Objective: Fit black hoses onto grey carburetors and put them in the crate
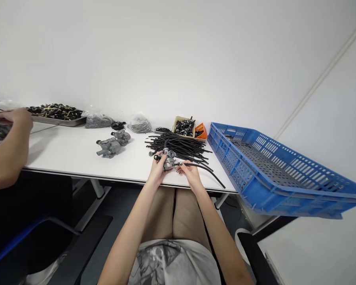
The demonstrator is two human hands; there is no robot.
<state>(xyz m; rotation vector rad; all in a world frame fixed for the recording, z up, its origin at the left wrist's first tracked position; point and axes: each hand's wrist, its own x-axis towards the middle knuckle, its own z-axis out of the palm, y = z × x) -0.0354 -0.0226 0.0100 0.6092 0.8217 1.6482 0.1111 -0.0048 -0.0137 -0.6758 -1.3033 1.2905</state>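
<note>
My left hand [157,168] is closed around a grey metal carburetor [168,161] above the front edge of the white table [130,166]. A thin black hose [209,169] runs from the carburetor's right side and curves down to the right. Pinched on that hose, close to the carburetor, are the fingers of my right hand [189,172]. Behind both hands lies a spread pile of black hoses [180,146]. Two more carburetors [109,147] stand on the table to the left.
A large blue crate [255,178] juts past the table's right edge. Small bins [184,126] of parts, plastic bags [139,124] and a metal tray [68,122] line the wall. At the far left, another person's hand [16,118] works near a carburetor.
</note>
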